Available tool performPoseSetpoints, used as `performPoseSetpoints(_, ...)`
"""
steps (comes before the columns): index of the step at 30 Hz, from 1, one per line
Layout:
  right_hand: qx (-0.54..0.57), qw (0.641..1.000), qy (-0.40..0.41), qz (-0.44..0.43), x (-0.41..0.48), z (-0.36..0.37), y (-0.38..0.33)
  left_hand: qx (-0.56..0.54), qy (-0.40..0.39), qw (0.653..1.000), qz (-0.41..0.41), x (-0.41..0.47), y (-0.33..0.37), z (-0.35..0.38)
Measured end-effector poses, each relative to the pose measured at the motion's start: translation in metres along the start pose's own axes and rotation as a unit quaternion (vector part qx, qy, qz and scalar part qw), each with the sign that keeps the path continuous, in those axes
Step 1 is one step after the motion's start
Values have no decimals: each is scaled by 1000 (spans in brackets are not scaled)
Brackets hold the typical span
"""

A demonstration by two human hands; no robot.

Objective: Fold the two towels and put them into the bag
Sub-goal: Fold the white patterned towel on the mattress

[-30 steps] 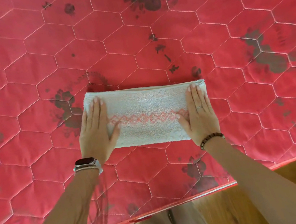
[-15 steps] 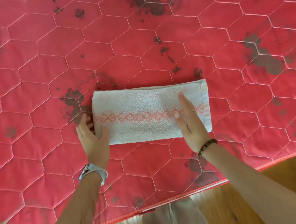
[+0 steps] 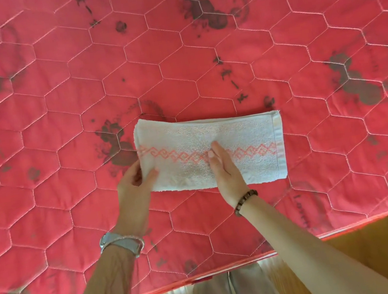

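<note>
Our left hand (image 3: 133, 181) pinches the towel (image 3: 244, 136) end; right hand (image 3: 225, 169) fingers straight, pinning the middle. If that slips, we'd expect skewed layers.

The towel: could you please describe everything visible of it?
The towel is white terry cloth with a lengthwise pink diamond band and a hemmed right end. Folded into a long strip, it lies on the red quilted mattress. The left hand pinches its left end; the right hand presses flat across its middle.

Left hand (image 3: 133, 185) now pinches the towel (image 3: 249, 133) end — right hand (image 3: 226, 170) has slid to the middle.
</note>
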State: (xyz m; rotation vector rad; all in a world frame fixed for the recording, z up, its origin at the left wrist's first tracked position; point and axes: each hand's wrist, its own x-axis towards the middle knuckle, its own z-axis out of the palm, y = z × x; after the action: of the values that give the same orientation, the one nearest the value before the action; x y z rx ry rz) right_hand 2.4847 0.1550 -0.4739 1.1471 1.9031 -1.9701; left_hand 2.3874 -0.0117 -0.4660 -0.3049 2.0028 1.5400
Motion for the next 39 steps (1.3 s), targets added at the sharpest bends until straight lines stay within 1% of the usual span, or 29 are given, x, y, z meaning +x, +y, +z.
performPoseSetpoints(3, 54, 998, -3, 23, 4, -1, -8, -8, -25, 999, 38, -15, 17, 16)
performPoseSetpoints(5, 93, 995, 9, 33, 4, -4, -17, -3, -47, 997, 67, -24, 28, 32)
performPoseSetpoints(6, 127, 992, 4, 27, 4, -8, -22, 0, -59, 995, 81, -28, 33, 42)
performPoseSetpoints(8, 142, 990, -10, 2, 0, -15, -32, 6, -88, 990, 106, -35, 38, 63)
performPoseSetpoints(9, 139, 990, -12, -10, -1, -18, -35, 7, -110, 987, 114, -38, 39, 73)
performPoseSetpoints(11, 137, 990, 13, -39, -4, -28, -39, 16, -154, 979, 133, -46, 40, 96)
performPoseSetpoints(14, 144, 986, 72, -39, -6, -46, -40, 41, -201, 967, 154, -50, 35, 121)
performPoseSetpoints(17, 89, 988, 117, -45, -5, -75, -27, 73, -260, 951, 153, -53, 22, 138)
performPoseSetpoints(19, 54, 989, 129, -44, -3, -93, -19, 110, -272, 938, 184, -55, 16, 143)
performPoseSetpoints(20, 52, 989, 129, -45, -3, -101, -15, 143, -264, 931, 208, -56, 14, 143)
performPoseSetpoints(22, 46, 988, 137, -47, -2, -117, -7, 218, -209, 919, 254, -53, 9, 143)
performPoseSetpoints(23, 38, 989, 138, -46, -1, -125, -2, 249, -173, 919, 254, -50, 6, 142)
performPoseSetpoints(25, 18, 989, 139, -40, 4, -139, 8, 282, -129, 926, 215, -45, -3, 141)
performPoseSetpoints(26, 10, 989, 145, -39, 7, -143, 14, 291, -121, 928, 200, -41, -8, 140)
performPoseSetpoints(28, -2, 986, 160, -37, 13, -151, 23, 302, -123, 925, 197, -34, -17, 140)
performPoseSetpoints(31, -7, 985, 169, -38, 20, -157, 31, 306, -145, 919, 204, -25, -26, 147)
performPoseSetpoints(33, 4, 984, 174, -38, 26, -158, 35, 318, -145, 909, 229, -19, -32, 152)
performPoseSetpoints(35, 27, 982, 185, -38, 28, -157, 35, 363, -128, 884, 266, -14, -34, 156)
performPoseSetpoints(36, 19, 979, 199, -45, 28, -156, 34, 397, -116, 867, 278, -13, -33, 158)
performPoseSetpoints(37, -28, 972, 224, -66, 26, -156, 33, 432, -103, 848, 289, -13, -31, 160)
performPoseSetpoints(38, -110, 956, 253, -99, 23, -155, 31, 464, -86, 826, 308, -12, -28, 163)
performPoseSetpoints(39, -197, 931, 272, -141, 21, -153, 30, 490, -69, 802, 335, -11, -26, 166)
